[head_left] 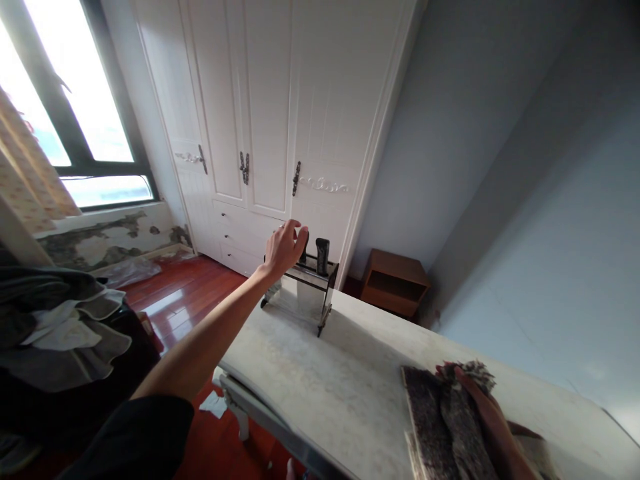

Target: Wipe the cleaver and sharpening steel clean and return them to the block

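At the far end of the pale tabletop stands a dark metal-framed rack (pixel 315 275), which looks like a knife holder, with black handles sticking up. My left hand (pixel 286 250), stretched far out, has its fingers curled at one handle and partly hides it. Beside the hand, a second black handle (pixel 323 257) stands upright. At the lower right, my right hand (pixel 483 407) is closed on a shaggy grey-brown rag (pixel 463 427). The rag lies against a dark, flat, rough-surfaced piece (pixel 423 400) with a pale edge; its kind is unclear.
The long marble-like table (pixel 300 373) runs from lower right to the rack. Beyond it are a white wardrobe (pixel 270 100) and a brown open-fronted cabinet (pixel 395 277). Piled clothes (pixel 65 327) lie at left. A white scrap (pixel 214 404) lies on the red floor (pixel 195 300).
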The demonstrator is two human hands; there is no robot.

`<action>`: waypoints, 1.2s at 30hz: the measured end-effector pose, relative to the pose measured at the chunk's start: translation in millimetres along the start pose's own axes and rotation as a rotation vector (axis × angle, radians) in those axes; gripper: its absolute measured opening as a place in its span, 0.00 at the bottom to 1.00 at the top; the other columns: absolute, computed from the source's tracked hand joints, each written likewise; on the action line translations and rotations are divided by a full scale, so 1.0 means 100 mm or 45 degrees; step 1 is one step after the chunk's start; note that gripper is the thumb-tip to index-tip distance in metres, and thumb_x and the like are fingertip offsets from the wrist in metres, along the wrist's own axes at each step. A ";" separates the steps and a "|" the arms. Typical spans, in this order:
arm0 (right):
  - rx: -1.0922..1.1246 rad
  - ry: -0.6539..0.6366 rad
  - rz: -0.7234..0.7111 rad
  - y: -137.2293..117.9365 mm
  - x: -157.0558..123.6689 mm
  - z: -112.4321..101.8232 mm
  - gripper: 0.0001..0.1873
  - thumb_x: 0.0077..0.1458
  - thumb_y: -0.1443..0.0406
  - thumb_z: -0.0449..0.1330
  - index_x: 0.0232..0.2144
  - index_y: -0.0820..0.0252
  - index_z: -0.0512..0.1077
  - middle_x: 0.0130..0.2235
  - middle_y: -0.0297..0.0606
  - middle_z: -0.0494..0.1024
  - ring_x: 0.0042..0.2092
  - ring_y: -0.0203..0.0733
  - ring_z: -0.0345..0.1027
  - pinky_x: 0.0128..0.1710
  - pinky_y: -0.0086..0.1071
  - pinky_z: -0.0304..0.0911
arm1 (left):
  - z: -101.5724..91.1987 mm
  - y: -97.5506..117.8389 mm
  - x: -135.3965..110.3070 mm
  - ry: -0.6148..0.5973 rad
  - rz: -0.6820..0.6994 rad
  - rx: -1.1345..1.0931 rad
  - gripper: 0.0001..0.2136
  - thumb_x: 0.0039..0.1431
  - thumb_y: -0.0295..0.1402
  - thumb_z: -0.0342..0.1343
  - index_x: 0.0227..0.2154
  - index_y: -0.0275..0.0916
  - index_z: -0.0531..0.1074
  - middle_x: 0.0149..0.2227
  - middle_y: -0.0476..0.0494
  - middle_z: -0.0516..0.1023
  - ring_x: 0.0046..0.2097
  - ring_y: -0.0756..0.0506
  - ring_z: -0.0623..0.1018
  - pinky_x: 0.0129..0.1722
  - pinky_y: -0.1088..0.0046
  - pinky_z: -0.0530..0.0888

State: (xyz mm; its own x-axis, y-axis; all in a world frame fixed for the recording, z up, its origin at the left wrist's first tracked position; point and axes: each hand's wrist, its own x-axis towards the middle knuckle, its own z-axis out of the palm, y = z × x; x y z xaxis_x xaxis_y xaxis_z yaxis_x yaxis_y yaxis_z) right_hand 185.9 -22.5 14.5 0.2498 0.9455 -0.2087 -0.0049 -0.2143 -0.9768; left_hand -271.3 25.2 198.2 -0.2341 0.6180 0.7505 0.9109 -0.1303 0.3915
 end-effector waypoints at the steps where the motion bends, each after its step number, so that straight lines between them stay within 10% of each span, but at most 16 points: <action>1: 0.019 -0.006 0.039 -0.01 0.00 0.00 0.28 0.36 0.50 0.68 0.40 0.59 0.79 0.36 0.39 0.83 0.44 0.57 0.77 0.43 0.38 0.75 | -0.02 0.03 0.01 0.095 0.004 -0.042 0.15 0.67 0.41 0.41 0.43 0.38 0.69 0.35 0.43 0.77 0.37 0.46 0.75 0.35 0.72 0.65; 7: 0.052 0.059 0.165 -0.04 -0.02 0.01 0.33 0.33 0.51 0.71 0.40 0.65 0.78 0.32 0.41 0.83 0.40 0.54 0.78 0.44 0.38 0.73 | -0.22 0.38 0.06 0.541 0.062 -0.332 0.12 0.67 0.31 0.38 0.35 0.39 0.67 0.34 0.43 0.74 0.36 0.48 0.72 0.40 0.72 0.67; 15: 0.245 0.001 0.116 0.02 -0.06 0.05 0.29 0.38 0.52 0.71 0.40 0.66 0.78 0.34 0.42 0.83 0.37 0.50 0.78 0.37 0.35 0.73 | -0.14 1.11 -0.37 0.480 0.159 -0.699 0.09 0.66 0.31 0.42 0.31 0.40 0.65 0.29 0.47 0.70 0.31 0.50 0.70 0.34 0.73 0.67; 29: 0.372 -0.057 -0.072 0.05 -0.06 -0.17 0.22 0.41 0.53 0.70 0.35 0.63 0.78 0.32 0.40 0.82 0.37 0.48 0.77 0.40 0.36 0.70 | 0.96 1.96 -2.19 -0.888 0.216 -0.846 0.10 0.66 0.33 0.44 0.32 0.41 0.69 0.34 0.44 0.76 0.36 0.46 0.74 0.37 0.72 0.67; 36: 0.223 0.098 -0.081 0.00 0.00 -0.75 0.23 0.39 0.51 0.69 0.32 0.63 0.79 0.31 0.40 0.82 0.34 0.49 0.76 0.40 0.37 0.69 | 1.14 2.11 -2.63 -1.164 0.253 -0.702 0.13 0.67 0.35 0.40 0.27 0.42 0.64 0.31 0.45 0.74 0.34 0.46 0.74 0.33 0.72 0.64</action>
State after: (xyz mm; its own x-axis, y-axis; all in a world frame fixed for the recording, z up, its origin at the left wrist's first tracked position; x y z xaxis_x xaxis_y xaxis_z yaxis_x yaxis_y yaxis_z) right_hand 258.6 -40.5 18.1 0.3286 0.9327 -0.1485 -0.1535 -0.1024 -0.9828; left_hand 21.2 -76.6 22.9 0.4500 0.8613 0.2358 0.5733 -0.4811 0.6633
